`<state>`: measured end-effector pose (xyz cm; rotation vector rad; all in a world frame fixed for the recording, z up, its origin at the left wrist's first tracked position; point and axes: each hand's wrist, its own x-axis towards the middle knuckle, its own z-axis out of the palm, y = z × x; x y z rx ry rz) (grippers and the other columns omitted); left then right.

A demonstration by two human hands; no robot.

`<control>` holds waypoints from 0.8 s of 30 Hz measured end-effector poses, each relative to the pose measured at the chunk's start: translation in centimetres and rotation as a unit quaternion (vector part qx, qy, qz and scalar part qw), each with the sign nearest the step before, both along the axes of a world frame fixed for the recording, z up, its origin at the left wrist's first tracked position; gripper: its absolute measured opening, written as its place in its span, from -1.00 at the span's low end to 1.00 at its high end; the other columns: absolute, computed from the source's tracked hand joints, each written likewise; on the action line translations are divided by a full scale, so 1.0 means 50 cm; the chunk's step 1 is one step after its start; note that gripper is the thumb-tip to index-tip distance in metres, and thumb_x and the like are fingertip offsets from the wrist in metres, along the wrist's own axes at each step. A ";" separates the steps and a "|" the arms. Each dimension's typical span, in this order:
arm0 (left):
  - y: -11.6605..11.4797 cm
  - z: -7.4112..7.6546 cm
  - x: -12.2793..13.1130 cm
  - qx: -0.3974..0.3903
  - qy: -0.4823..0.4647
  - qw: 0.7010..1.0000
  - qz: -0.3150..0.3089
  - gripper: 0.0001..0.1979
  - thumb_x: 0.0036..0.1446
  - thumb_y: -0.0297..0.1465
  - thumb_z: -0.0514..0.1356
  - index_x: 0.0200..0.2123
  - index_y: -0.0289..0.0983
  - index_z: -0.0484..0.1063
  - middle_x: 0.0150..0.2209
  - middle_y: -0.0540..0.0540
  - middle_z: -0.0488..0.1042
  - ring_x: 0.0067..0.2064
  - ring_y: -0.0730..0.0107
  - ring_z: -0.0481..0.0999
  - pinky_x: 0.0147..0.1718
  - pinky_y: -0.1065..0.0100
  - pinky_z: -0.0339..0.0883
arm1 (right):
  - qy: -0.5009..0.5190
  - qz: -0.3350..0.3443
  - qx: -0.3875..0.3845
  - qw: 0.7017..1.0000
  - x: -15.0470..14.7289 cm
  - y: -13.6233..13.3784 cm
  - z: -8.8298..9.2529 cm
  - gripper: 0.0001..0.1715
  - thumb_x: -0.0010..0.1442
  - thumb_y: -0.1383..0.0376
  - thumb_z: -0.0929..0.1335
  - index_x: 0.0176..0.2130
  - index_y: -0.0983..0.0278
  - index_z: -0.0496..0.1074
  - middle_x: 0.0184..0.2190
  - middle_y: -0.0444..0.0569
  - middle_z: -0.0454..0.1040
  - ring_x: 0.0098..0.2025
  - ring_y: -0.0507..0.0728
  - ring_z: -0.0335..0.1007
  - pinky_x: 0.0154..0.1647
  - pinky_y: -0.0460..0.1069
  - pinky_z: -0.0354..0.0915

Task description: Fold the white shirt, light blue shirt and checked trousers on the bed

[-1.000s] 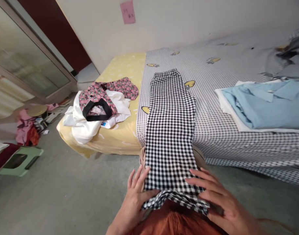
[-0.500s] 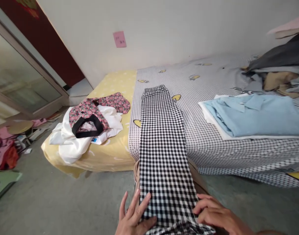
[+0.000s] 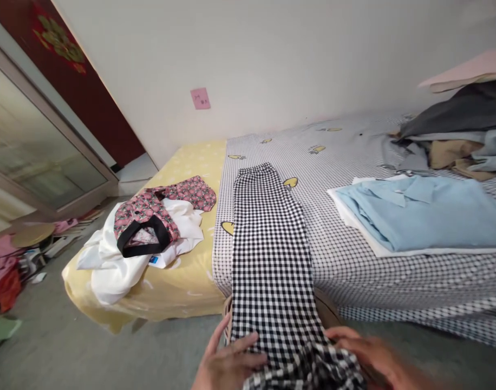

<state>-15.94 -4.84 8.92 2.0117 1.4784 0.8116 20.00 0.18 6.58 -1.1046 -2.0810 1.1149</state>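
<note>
Black-and-white checked trousers [image 3: 272, 260] lie lengthwise, elastic waist on the bed and the near end hanging over the bed edge toward me. The near end is bunched up at the bottom of the view. My left hand [image 3: 232, 360] rests on the left side of the cloth, its fingers stretched across it. At the right edge, my right hand [image 3: 365, 352] has its fingers curled on the bunched fabric; it is partly blurred.
On the yellow sheet [image 3: 191, 292] at left lie a pink floral garment [image 3: 144, 208] and white cloth [image 3: 118, 276]. A folded light blue shirt [image 3: 430, 216] lies at right, with a clothes pile [image 3: 455, 124] behind. Pink and red items [image 3: 4, 271] are on the floor.
The view has tilted up, so the bed sits lower in the picture. The near end of the trousers is more bunched up, and my left fingers now reach further across the cloth.
</note>
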 end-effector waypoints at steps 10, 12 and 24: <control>0.442 0.074 0.057 -0.317 -0.511 0.775 0.197 -0.62 0.36 -0.29 0.11 0.17 -0.30 0.38 0.04 -0.25 0.59 0.00 0.24 0.61 0.09 0.17 0.47 | 0.125 -0.265 -0.212 0.933 -0.158 0.411 0.066 -0.43 0.33 -0.02 0.21 0.15 0.22 0.40 0.06 0.17 0.55 0.05 0.27 0.50 0.10 0.20 0.40; 0.452 0.050 0.044 -0.310 -0.523 0.770 0.195 -0.60 0.39 -0.34 0.05 0.24 -0.28 0.29 0.05 -0.22 0.58 -0.02 0.31 0.62 0.06 0.24 0.48 | 0.113 -0.266 -0.224 0.931 -0.157 0.442 0.048 -0.35 0.35 -0.10 0.13 0.16 0.22 0.39 0.06 0.21 0.54 -0.02 0.27 0.53 0.00 0.20 0.43; 0.472 -0.010 0.028 -0.269 -0.533 0.790 0.143 -0.41 -0.03 -0.64 0.34 0.11 -0.27 0.45 -0.16 -0.13 0.67 -0.18 0.29 0.65 -0.11 0.32 0.52 | 0.104 -0.287 -0.074 0.949 -0.175 0.471 0.009 -0.77 0.07 0.23 0.38 -0.22 0.21 0.48 -0.30 -0.05 0.64 -0.16 0.20 0.58 -0.08 0.07 0.42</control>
